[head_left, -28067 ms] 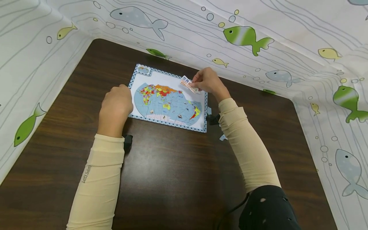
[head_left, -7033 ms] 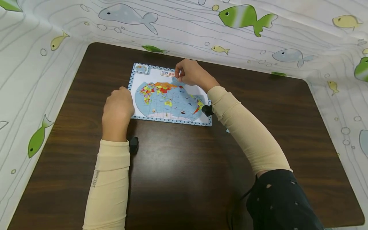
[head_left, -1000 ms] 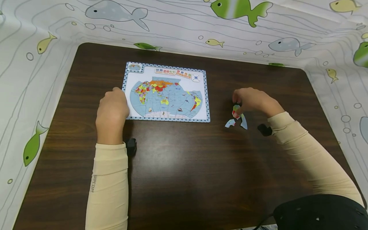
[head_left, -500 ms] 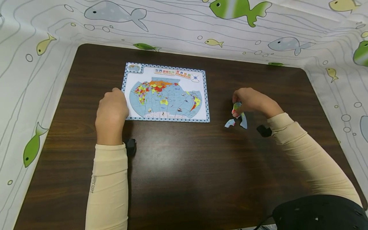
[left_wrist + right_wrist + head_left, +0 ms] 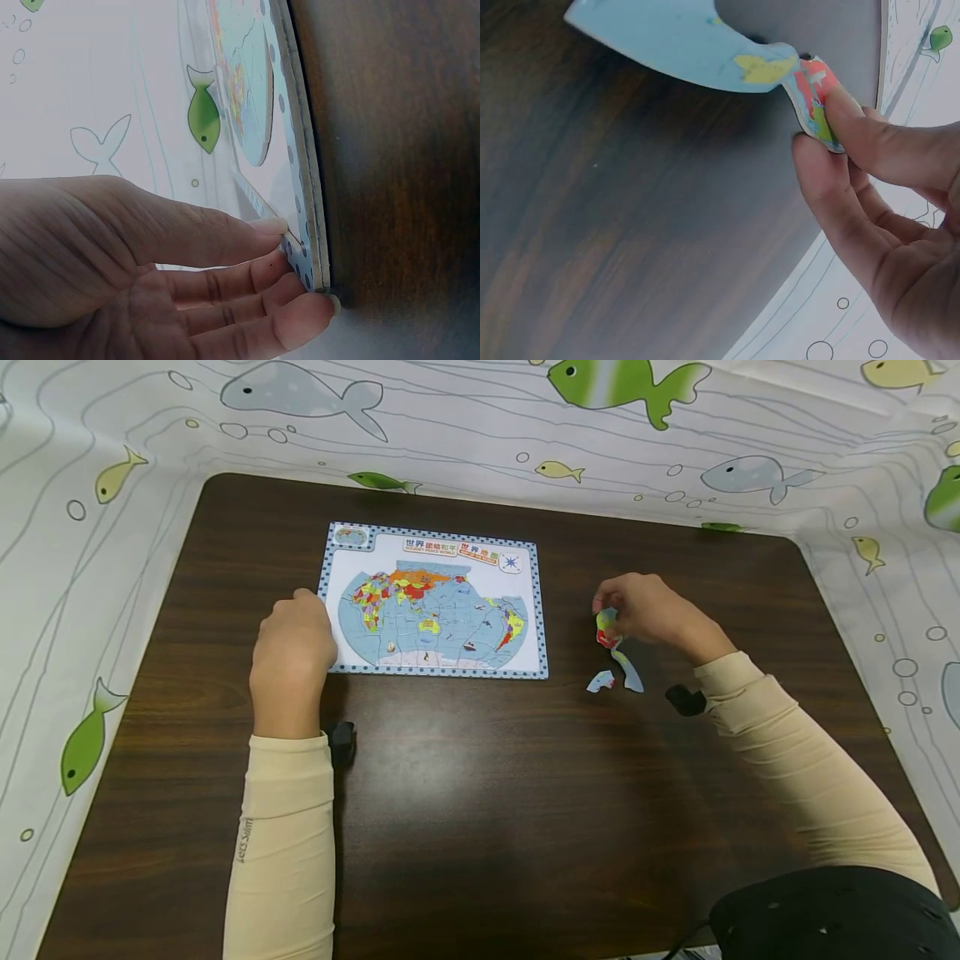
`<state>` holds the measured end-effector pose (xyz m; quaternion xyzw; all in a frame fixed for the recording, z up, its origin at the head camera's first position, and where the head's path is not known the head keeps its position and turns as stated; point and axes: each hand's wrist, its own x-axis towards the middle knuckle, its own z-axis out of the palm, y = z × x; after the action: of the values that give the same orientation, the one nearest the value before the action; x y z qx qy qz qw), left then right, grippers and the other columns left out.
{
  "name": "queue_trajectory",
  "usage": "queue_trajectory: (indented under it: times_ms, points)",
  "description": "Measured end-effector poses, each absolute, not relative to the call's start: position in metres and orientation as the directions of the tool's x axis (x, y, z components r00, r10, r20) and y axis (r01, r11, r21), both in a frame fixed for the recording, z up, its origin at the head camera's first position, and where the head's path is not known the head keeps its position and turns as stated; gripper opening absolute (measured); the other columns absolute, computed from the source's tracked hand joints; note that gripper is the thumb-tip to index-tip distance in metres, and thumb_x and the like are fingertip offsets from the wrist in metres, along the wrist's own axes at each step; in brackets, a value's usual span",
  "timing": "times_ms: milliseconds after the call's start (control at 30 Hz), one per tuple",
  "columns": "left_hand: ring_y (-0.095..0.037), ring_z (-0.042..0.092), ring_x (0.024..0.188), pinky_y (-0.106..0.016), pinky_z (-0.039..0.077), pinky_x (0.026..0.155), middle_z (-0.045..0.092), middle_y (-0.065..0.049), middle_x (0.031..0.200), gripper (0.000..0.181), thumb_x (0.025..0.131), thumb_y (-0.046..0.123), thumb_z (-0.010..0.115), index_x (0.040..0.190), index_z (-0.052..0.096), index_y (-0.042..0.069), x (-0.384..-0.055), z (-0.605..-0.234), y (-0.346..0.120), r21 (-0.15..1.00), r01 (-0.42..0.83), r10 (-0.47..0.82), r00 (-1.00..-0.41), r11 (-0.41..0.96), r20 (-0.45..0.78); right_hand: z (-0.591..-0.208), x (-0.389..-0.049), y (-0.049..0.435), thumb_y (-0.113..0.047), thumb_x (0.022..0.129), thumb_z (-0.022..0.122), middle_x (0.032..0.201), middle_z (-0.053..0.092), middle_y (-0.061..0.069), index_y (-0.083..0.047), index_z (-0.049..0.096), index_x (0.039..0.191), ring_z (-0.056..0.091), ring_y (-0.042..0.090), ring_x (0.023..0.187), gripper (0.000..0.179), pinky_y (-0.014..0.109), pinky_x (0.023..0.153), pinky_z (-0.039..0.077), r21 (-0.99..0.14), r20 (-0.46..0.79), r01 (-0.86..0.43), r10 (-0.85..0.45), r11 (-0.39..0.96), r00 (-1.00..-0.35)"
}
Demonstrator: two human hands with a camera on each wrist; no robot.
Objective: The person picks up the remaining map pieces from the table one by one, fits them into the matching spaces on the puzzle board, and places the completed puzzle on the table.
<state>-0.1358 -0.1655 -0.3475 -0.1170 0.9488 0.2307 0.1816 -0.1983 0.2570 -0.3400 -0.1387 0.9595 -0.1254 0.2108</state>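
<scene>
A world-map jigsaw board (image 5: 435,673) with a dotted blue border lies toward the back of the table. My left hand (image 5: 294,664) pinches its left edge; in the left wrist view the thumb (image 5: 247,238) lies on the corner and the fingers are at the side. Right of the board, my right hand (image 5: 648,614) pinches a red, yellow and green jigsaw piece (image 5: 606,627) between thumb and fingertips. The right wrist view shows this piece (image 5: 817,97) overlapping the end of a curved blue piece (image 5: 667,41). A small blue piece (image 5: 601,681) lies just beside them.
The dark wooden table (image 5: 465,827) is bounded at the back and sides by a white sheet (image 5: 465,435) printed with fish. The upper right of the map shows a white gap (image 5: 498,587) in the blue. A black wrist camera (image 5: 686,700) sits on the right wrist.
Over the last second my right hand moves slightly up and left with the coloured piece, exposing more of the curved blue one. Since the earliest frames, title and blue top pieces have joined the board.
</scene>
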Motion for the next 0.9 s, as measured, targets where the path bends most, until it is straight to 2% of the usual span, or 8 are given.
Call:
queue_trajectory:
  times_ms: [133,367,467,600,733,900]
  points:
    - [-0.050,0.055,0.096,-0.053,0.056,0.073,0.053,-0.040,0.114,0.064,0.093,-0.001,0.063,0.146,0.034,-0.023,-0.135,-0.347,-0.166,0.397,-0.314,-0.141,-0.903,0.863,-0.407,-0.339,-0.198,0.256,0.004,0.091,0.080,0.114,0.078,0.021,-0.004,0.071,0.118,0.069,0.032,0.091,0.029,0.047,0.081,0.061,-0.309,-0.331,-0.236,-0.336,0.922,-0.882]
    - [-0.050,0.056,0.096,-0.051,0.056,0.071,0.053,-0.040,0.113,0.066,0.092,0.000,0.064,0.146,0.034,-0.023,-0.135,-0.347,-0.166,0.400,-0.312,-0.140,-0.904,0.862,-0.403,-0.340,-0.199,0.253,0.000,0.093,0.081,0.118,0.077,0.024,0.000,0.067,0.121,0.073,0.038,0.103,0.032,0.055,0.089,0.061,-0.336,-0.245,-0.252,-0.343,0.908,-0.907]
    - [-0.050,0.056,0.095,-0.050,0.056,0.070,0.053,-0.040,0.112,0.064,0.093,0.000,0.063,0.146,0.035,-0.023,-0.135,-0.347,-0.166,0.400,-0.309,-0.138,-0.905,0.863,-0.402,-0.339,-0.200,0.251,-0.004,0.093,0.082,0.112,0.077,0.024,0.000,0.066,0.116,0.073,0.037,0.100,0.028,0.052,0.083,0.060,-0.344,-0.225,-0.244,-0.332,0.907,-0.916]
    - [-0.049,0.057,0.093,-0.050,0.056,0.070,0.053,-0.040,0.112,0.062,0.094,-0.001,0.062,0.145,0.035,-0.024,-0.135,-0.347,-0.166,0.397,-0.307,-0.140,-0.907,0.865,-0.397,-0.335,-0.202,0.248,-0.005,0.094,0.082,0.106,0.079,0.022,-0.001,0.067,0.111,0.072,0.033,0.093,0.023,0.042,0.073,0.057,-0.366,-0.202,-0.231,-0.320,0.901,-0.926]
    - [-0.049,0.056,0.094,-0.051,0.056,0.071,0.053,-0.040,0.113,0.062,0.095,-0.001,0.060,0.146,0.034,-0.024,-0.135,-0.347,-0.166,0.395,-0.310,-0.141,-0.905,0.865,-0.401,-0.332,-0.205,0.243,-0.005,0.093,0.083,0.104,0.079,0.021,-0.001,0.070,0.109,0.073,0.032,0.093,0.021,0.040,0.074,0.059,-0.385,-0.183,-0.237,-0.325,0.892,-0.928]
    - [-0.049,0.057,0.092,-0.047,0.055,0.067,0.053,-0.039,0.110,0.060,0.095,-0.001,0.060,0.145,0.036,-0.023,-0.137,-0.347,-0.167,0.399,-0.308,-0.137,-0.905,0.864,-0.403,-0.330,-0.208,0.235,-0.006,0.093,0.084,0.105,0.080,0.020,-0.001,0.073,0.109,0.074,0.031,0.094,0.020,0.042,0.079,0.060,-0.392,-0.164,-0.254,-0.339,0.884,-0.927]
